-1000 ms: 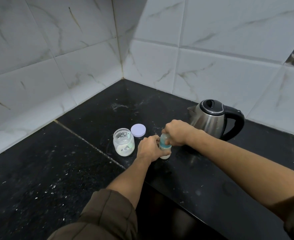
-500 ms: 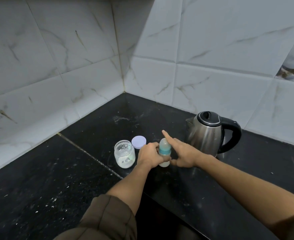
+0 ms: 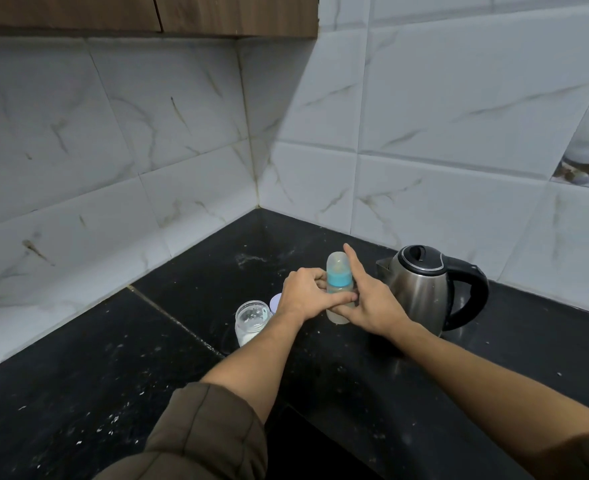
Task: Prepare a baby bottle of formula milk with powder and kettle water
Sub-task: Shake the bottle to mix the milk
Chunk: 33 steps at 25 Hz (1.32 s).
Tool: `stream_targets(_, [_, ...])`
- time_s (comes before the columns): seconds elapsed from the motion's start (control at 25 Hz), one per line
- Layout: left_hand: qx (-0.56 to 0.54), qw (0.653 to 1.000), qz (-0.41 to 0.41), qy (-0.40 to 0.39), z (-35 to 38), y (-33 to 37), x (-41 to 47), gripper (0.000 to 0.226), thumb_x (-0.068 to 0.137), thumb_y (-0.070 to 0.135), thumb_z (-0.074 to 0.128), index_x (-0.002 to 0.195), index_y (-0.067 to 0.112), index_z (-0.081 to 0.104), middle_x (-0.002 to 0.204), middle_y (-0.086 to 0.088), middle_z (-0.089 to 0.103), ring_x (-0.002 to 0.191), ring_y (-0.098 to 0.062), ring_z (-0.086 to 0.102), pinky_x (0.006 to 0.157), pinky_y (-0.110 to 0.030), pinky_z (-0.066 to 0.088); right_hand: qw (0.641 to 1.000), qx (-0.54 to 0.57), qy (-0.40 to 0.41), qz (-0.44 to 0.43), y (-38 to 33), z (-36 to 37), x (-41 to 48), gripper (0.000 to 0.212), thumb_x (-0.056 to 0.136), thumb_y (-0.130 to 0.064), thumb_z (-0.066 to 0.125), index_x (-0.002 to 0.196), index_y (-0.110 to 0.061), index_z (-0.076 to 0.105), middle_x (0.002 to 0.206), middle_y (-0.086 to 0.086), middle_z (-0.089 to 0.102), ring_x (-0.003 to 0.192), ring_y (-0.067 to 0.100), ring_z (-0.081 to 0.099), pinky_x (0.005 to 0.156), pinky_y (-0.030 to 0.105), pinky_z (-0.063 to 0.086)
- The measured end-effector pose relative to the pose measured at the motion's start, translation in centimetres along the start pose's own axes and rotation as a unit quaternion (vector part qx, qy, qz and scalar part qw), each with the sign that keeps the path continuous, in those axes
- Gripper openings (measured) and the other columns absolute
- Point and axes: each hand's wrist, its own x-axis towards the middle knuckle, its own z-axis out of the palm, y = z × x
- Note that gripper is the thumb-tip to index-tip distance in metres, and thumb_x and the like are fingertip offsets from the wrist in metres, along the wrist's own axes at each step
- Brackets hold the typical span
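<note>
Teal-collared baby bottle [image 3: 338, 289], capped, gripped by left hand [image 3: 303, 296]; right hand [image 3: 372, 303] flat, fingers extended against it. Likely mixing; next, shake firmly.

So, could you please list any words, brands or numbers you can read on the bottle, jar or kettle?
None can be read.
Clear baby bottle with blue collar: no legible print.
Glass powder jar: no label visible.
Steel kettle with black handle: no readable brand.

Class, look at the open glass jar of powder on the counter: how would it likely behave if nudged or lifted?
The jar looks squat and wide, so it would probably slide rather than tip. It holds only a shallow layer of powder, so it is likely light. Its lid lies off behind it, so a tilt could spill powder.
</note>
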Motion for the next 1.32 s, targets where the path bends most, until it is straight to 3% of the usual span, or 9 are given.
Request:
stream_targets(0.32, [-0.030, 0.998, 0.055, 0.009, -1.9, 1.1, 0.5, 0.064, 0.070, 0.085, 0.064, 0.068, 0.021, 0.067, 0.058, 0.010, 0.063, 0.058, -0.008, 0.059, 0.069, -0.034, 0.054, 0.999, -0.022, 0.005, -0.048, -1.7, -2.3, 2.1, 0.102, 0.080, -0.043, 0.081, 0.159, -0.042, 0.017, 0.099, -0.019, 0.065, 0.075, 0.005, 0.064, 0.083, 0.034, 0.057])
stream_targets(0.44, [-0.062, 0.997, 0.011, 0.048, -2.8, 0.9, 0.9, 0.077, 0.082, 0.090, 0.034, 0.079, 0.024, 0.073, 0.072, 0.010, 0.075, 0.073, -0.010, 0.071, 0.085, -0.038, 0.055, 0.993, 0.064, 0.093, -0.025, -2.2, -3.7, 3.4, 0.106, 0.078, -0.043, 0.086, 0.159, -0.046, 0.018, 0.105, -0.018, 0.068, 0.079, 0.003, 0.069, 0.080, 0.024, 0.056])
stream_targets(0.52, [-0.038, 0.996, -0.029, 0.075, -3.5, 0.4, 1.2, 0.075, 0.087, 0.087, 0.022, 0.087, 0.031, 0.073, 0.079, 0.015, 0.077, 0.084, -0.010, 0.073, 0.091, -0.038, 0.052, 0.952, 0.225, 0.204, 0.035, -3.0, -4.8, 4.7, 0.102, 0.079, -0.031, 0.089, 0.155, -0.048, 0.024, 0.116, -0.004, 0.071, 0.096, 0.011, 0.074, 0.085, 0.029, 0.061])
stream_targets(0.6, [0.006, 0.995, -0.053, 0.086, -4.0, 0.1, 1.4, 0.069, 0.096, 0.079, 0.021, 0.089, 0.032, 0.071, 0.081, 0.016, 0.077, 0.089, -0.012, 0.072, 0.091, -0.039, 0.051, 0.863, 0.414, 0.270, 0.101, -4.8, -5.7, 5.5, 0.095, 0.083, -0.024, 0.088, 0.151, -0.050, 0.026, 0.121, 0.009, 0.070, 0.104, 0.021, 0.075, 0.080, 0.041, 0.065])
stream_targets(0.68, [0.043, 0.993, -0.070, 0.088, -4.3, 0.0, 1.7, 0.065, 0.103, 0.070, 0.023, 0.091, 0.027, 0.071, 0.084, 0.014, 0.076, 0.092, -0.014, 0.070, 0.087, -0.037, 0.049, 0.844, 0.475, 0.213, 0.129, -6.4, -5.9, 5.4, 0.091, 0.087, -0.019, 0.084, 0.150, -0.048, 0.025, 0.120, 0.012, 0.071, 0.101, 0.023, 0.077, 0.070, 0.044, 0.065])
stream_targets(0.84, [0.110, 0.984, -0.096, 0.101, -4.3, -0.9, 2.0, 0.062, 0.106, 0.064, 0.025, 0.089, 0.023, 0.068, 0.082, 0.008, 0.070, 0.085, -0.018, 0.066, 0.082, -0.038, 0.052, 0.925, 0.368, 0.013, 0.088, -6.9, -4.8, 4.7, 0.098, 0.083, -0.018, 0.088, 0.154, -0.047, 0.027, 0.116, 0.012, 0.074, 0.098, 0.023, 0.078, 0.067, 0.043, 0.065])
stream_targets(1.04, [0.131, 0.980, -0.102, 0.107, -4.2, -2.4, 2.5, 0.061, 0.103, 0.066, 0.024, 0.097, 0.027, 0.071, 0.089, 0.008, 0.076, 0.090, -0.020, 0.070, 0.090, -0.045, 0.055, 0.817, 0.527, 0.184, 0.146, -7.2, -6.5, 6.2, 0.090, 0.092, -0.019, 0.079, 0.157, -0.043, 0.021, 0.114, 0.004, 0.072, 0.099, 0.030, 0.078, 0.072, 0.045, 0.066])
stream_targets(1.2, [0.158, 0.979, -0.092, 0.091, -4.1, -1.9, 3.0, 0.051, 0.107, 0.056, 0.033, 0.098, 0.024, 0.070, 0.088, 0.006, 0.075, 0.082, -0.015, 0.067, 0.075, -0.034, 0.051, 0.897, 0.425, 0.014, 0.117, -7.4, -6.3, 5.6, 0.092, 0.089, -0.020, 0.081, 0.155, -0.046, 0.024, 0.112, 0.011, 0.078, 0.098, 0.028, 0.078, 0.064, 0.040, 0.063])
stream_targets(1.32, [0.167, 0.978, -0.092, 0.080, -4.0, -1.6, 3.1, 0.042, 0.107, 0.050, 0.040, 0.095, 0.024, 0.070, 0.087, 0.005, 0.075, 0.078, -0.016, 0.065, 0.070, -0.033, 0.049, 0.879, 0.465, 0.029, 0.108, -7.3, -6.0, 5.8, 0.090, 0.090, -0.021, 0.081, 0.156, -0.045, 0.025, 0.118, 0.011, 0.076, 0.100, 0.029, 0.077, 0.069, 0.043, 0.064])
